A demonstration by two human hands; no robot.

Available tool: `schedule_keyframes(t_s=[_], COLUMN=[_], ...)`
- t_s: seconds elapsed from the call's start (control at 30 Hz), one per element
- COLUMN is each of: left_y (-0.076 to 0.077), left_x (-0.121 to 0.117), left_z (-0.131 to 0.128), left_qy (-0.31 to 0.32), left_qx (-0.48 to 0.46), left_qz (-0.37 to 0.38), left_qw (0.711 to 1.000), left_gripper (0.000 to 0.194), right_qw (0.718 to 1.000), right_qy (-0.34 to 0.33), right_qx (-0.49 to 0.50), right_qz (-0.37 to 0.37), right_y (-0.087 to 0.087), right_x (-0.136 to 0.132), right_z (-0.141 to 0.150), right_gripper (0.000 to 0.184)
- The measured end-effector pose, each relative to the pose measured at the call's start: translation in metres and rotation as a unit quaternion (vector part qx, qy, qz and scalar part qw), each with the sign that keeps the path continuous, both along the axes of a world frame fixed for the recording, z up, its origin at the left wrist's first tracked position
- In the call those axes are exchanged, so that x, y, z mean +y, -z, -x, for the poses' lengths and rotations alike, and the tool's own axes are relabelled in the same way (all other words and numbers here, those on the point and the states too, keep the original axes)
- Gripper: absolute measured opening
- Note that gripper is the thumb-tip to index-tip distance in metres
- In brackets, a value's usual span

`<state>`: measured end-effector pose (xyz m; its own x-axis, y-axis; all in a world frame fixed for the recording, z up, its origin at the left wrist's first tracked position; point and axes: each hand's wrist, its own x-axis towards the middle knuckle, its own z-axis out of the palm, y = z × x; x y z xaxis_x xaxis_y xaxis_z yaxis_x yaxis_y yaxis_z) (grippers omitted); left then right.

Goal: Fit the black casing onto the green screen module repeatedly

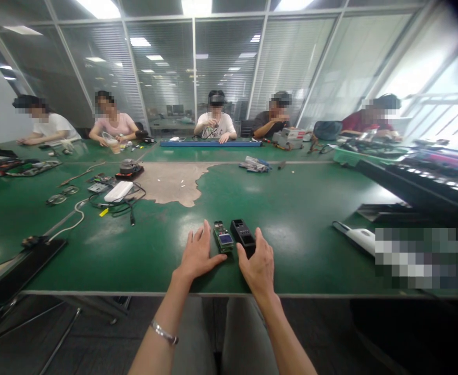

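A green circuit board with a small screen (224, 237) lies on the green table, just right of my left hand (198, 251). That hand is open, its fingers stretched forward and the thumb reaching toward the board's near end. Beside the board lies a black plastic device casing (242, 233) with cut-out openings. My right hand (258, 260) is at the casing's near right side, thumb and fingers apart around its near end. Whether the right hand touches the casing cannot be made out. The casing's near end is partly hidden by that hand.
Left of centre sit a white box-shaped device (119, 191) with black cable, eyeglasses (62, 195) and a worn beige patch (174, 182). Gloves (255, 164) lie farther back. A white handled tool (359, 237) and black panels (416, 182) are at right. Several people sit across the table.
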<state>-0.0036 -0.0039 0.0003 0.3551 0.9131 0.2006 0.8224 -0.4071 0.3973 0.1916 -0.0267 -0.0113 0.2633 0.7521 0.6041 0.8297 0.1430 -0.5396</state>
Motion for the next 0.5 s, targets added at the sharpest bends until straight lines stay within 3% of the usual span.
schedule_keyframes(t_s=[0.33, 0.5], left_y=[0.002, 0.000], left_x=[-0.001, -0.002], left_z=[0.002, 0.003], left_qy=[-0.001, 0.000], left_qx=[-0.006, -0.016], left_qz=[-0.002, -0.005], left_qw=[1.000, 1.000], left_gripper=[0.117, 0.120], right_qw=[0.999, 0.996], right_qy=[0.013, 0.039], right_qx=[0.017, 0.083], right_qz=[0.041, 0.002], right_y=[-0.004, -0.016], right_x=[-0.004, -0.005], right_z=[0.005, 0.006], right_gripper=[0.066, 0.069])
